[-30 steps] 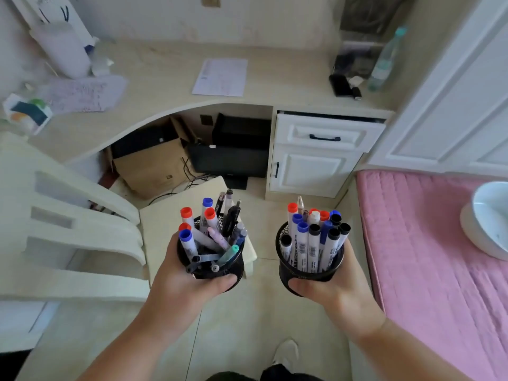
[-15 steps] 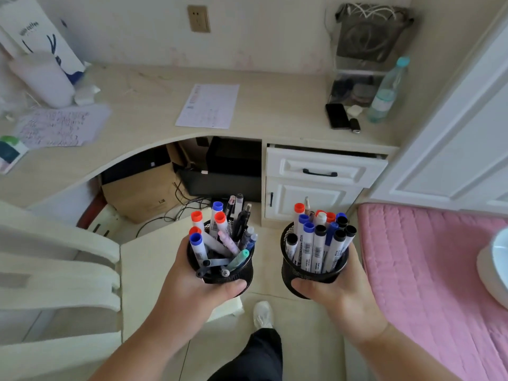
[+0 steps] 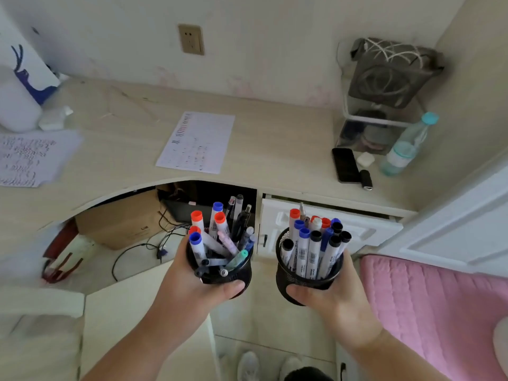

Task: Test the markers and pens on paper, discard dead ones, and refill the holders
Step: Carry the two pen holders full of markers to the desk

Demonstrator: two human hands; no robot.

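Since the earlier frame the person stands closer to the desk [image 3: 275, 149]: its top fills more of the view, and the chair sits lower and further left.

The left hand [image 3: 189, 287] grips the left holder [image 3: 233, 273], thumb across its near wall, fingers curled round behind. The right hand [image 3: 335, 295] grips the right holder [image 3: 305, 281] likewise. Both holders are black mesh cups, held upright, side by side and apart, in the air short of the desk edge. The left one carries a mixed, loosely crossed lot of markers and pens [image 3: 217, 237]. The right one carries markers [image 3: 313, 243] packed near upright, caps up, red, blue and black.

Decisive relation: the paper [image 3: 196, 143] lies flat on the desk at 12 o'clock from the left holder and about 11 o'clock from the right one, long axis running away from the person, tilted slightly right. The left hand is the nearer. Bare desk lies around the sheet, so both holders could be set down beside it; nothing stands between hands and sheet.

Surroundings: a second written sheet [image 3: 30, 158] at 10 o'clock. A phone [image 3: 345, 165], a small white case [image 3: 365, 159] and a bottle [image 3: 406, 145] at 1 o'clock, with a clear stand behind them. A drawer front [image 3: 365, 229] directly behind the right holder.

Judgement: testing not begun; both hands occupied, so the holders must go down first.
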